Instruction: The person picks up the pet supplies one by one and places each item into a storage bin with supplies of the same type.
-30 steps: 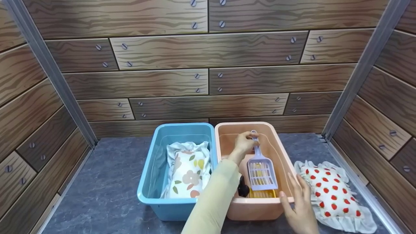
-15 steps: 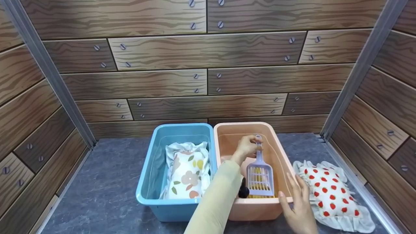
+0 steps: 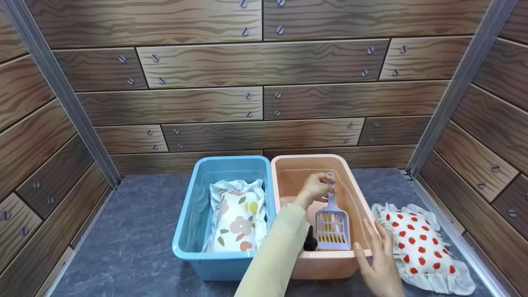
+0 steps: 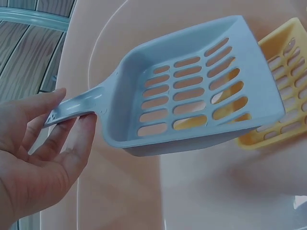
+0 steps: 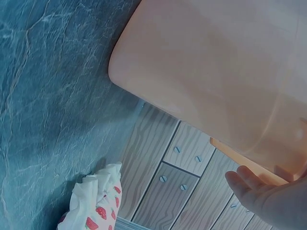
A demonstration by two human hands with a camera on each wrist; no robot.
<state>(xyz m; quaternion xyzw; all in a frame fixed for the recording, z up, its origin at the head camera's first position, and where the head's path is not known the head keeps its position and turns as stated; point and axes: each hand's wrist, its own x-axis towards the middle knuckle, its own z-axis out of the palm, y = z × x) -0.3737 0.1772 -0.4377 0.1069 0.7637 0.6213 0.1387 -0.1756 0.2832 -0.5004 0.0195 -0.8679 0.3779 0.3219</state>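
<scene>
Left grip [image 4: 45, 165], nearly closed, pinches the lilac scoop [image 4: 171, 98] by its handle [image 4: 79, 104].

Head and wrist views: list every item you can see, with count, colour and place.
Blue bin: one, blue, left of peach bin
Peach bin: one, peach, right of blue bin
Lavender scoop: one, pale purple, over yellow scoop
Yellow scoop: one, yellow, in peach bin
Dark object: one, black, in peach bin, partly hidden
Floral pillow: one, mostly white, in blue bin
Strawberry pillow: one, white and red, right of peach bin
Tabletop: one, grey-blue, under bins
Wood-patterned walls: three, brown, back and sides
Metal posts: two, grey, back corners
Sleeve: one, cream, left arm
Left hand: one, bare, on lavender scoop's handle
Right hand: one, bare, at peach bin's near right corner
</scene>
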